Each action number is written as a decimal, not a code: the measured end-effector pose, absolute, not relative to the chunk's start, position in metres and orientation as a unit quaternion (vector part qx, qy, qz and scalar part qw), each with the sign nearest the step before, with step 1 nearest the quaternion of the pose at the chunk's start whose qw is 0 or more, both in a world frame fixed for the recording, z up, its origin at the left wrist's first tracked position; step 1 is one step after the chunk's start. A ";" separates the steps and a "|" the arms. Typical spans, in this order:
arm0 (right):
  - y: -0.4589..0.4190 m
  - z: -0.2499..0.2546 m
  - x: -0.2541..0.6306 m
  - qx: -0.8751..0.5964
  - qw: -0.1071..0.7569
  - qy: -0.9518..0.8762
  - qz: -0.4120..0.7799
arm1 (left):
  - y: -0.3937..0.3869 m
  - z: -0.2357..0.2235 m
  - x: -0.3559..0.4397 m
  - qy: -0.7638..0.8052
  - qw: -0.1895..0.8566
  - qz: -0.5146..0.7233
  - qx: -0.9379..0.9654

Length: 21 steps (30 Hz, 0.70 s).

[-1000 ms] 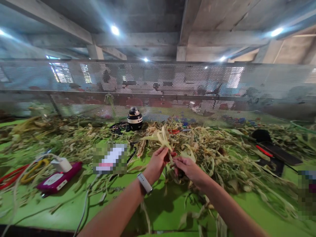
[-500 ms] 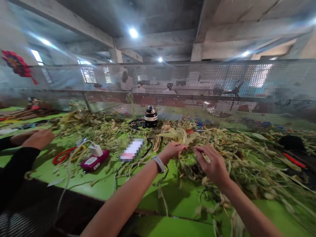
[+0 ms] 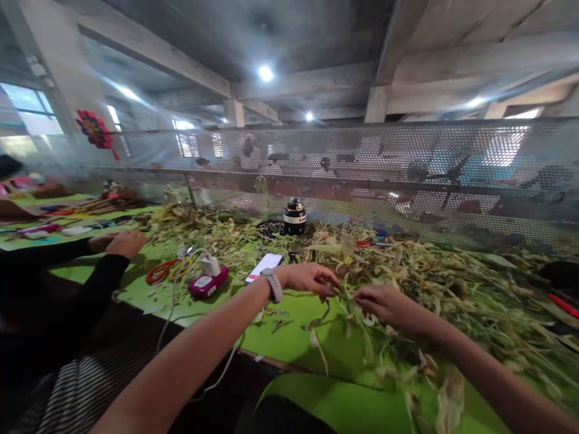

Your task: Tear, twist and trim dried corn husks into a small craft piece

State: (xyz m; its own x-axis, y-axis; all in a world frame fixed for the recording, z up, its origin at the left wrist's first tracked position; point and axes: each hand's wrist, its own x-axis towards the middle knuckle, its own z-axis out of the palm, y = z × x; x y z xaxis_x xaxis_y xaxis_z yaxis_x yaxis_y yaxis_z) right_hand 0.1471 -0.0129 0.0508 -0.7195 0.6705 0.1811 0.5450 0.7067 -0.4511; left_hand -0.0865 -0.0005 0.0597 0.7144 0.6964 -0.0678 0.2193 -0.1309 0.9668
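My left hand (image 3: pixel 310 279), with a pale watch on its wrist, is closed in a pinch over the green table (image 3: pixel 294 337). Close beside it, my right hand (image 3: pixel 382 303) pinches too, its fingertips pointing left. Between them are thin, pale green strips of corn husk (image 3: pixel 347 295), with ends hanging down; both hands' fingers close on them. Just beyond lies a wider yellowish husk (image 3: pixel 346 248). A heap of dry husk strips (image 3: pixel 438 289) spreads around and to the right of my right hand.
A phone (image 3: pixel 265 266) lies beyond my left forearm, near a purple power strip (image 3: pixel 208 282) with a white plug. Orange-handled scissors (image 3: pixel 160 271) are farther left. A black jar-like container (image 3: pixel 295 217) stands before the mesh screen (image 3: pixel 384 157). Another person's hands (image 3: pixel 126 243) rest at the left.
The view has swung left, so things sit farther right. My hands have come lower and closer to me, leaving the wide yellowish husk beyond them and holding thin strips.
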 end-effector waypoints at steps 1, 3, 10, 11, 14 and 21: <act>-0.017 0.055 0.147 -0.341 0.173 -0.889 0.250 | -0.001 0.062 -0.095 0.321 0.577 0.230 0.715; -0.022 0.060 0.145 -0.363 0.193 -0.833 0.371 | 0.000 0.063 -0.107 0.327 0.576 0.338 0.668; -0.012 0.041 0.120 -0.433 0.405 -0.512 0.621 | 0.014 0.038 -0.091 0.419 0.470 0.663 0.405; -0.009 0.038 0.118 -0.434 0.424 -0.489 0.627 | 0.014 0.034 -0.083 0.421 0.477 0.654 0.410; 0.000 0.030 0.116 -0.441 0.452 -0.466 0.619 | 0.012 0.025 -0.058 0.422 0.511 0.562 0.495; 0.011 0.014 0.121 -0.473 0.500 -0.459 0.562 | 0.022 0.016 -0.031 0.411 0.525 0.456 0.590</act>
State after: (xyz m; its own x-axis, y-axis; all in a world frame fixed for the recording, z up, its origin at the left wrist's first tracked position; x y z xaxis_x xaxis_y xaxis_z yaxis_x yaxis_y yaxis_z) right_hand 0.1210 0.0112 0.0136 -0.0530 0.9959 -0.0730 -0.1272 -0.0792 -0.9887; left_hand -0.0306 0.0216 0.0155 0.2461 0.9635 0.1056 0.0069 -0.1106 0.9938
